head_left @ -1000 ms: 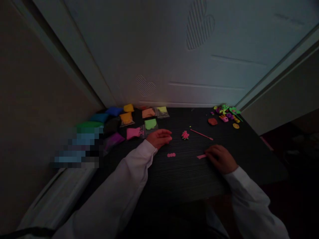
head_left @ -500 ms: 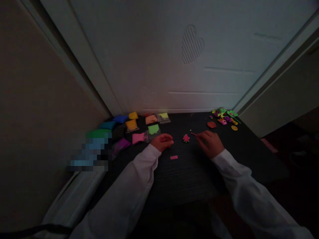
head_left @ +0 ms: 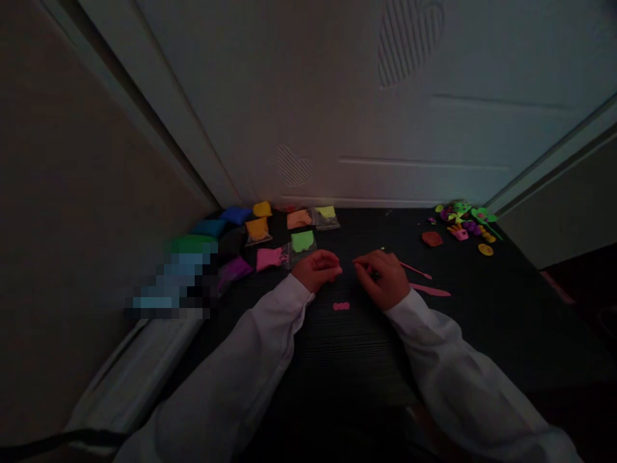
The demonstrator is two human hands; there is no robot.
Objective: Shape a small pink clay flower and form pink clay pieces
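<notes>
My left hand (head_left: 317,270) is pinched above the dark table, its thumb and fingertips together. Whatever sits at those tips is too small and dim to name. Close by on the right, my right hand (head_left: 384,278) has its fingers curled to a pinch, and what they hold, if anything, cannot be made out. Below and between the hands lies a flat pink clay strip (head_left: 341,307) with a wavy outline. Beside my right hand rest a thin pink modelling stick (head_left: 418,271) and a pink plastic knife (head_left: 432,290), both partly covered by the hand.
Bags of coloured clay, among them pink (head_left: 270,258), green (head_left: 303,241) and orange (head_left: 258,229), line the back left. A red clay lump (head_left: 432,239) and a cluster of small clay figures (head_left: 463,222) lie back right. A white door (head_left: 308,103) stands behind the table (head_left: 337,347).
My right hand has let go of the pink stick and moved left towards my left hand. The pink knife has come into sight; the small pink flower is now hidden. The view has shifted slightly.
</notes>
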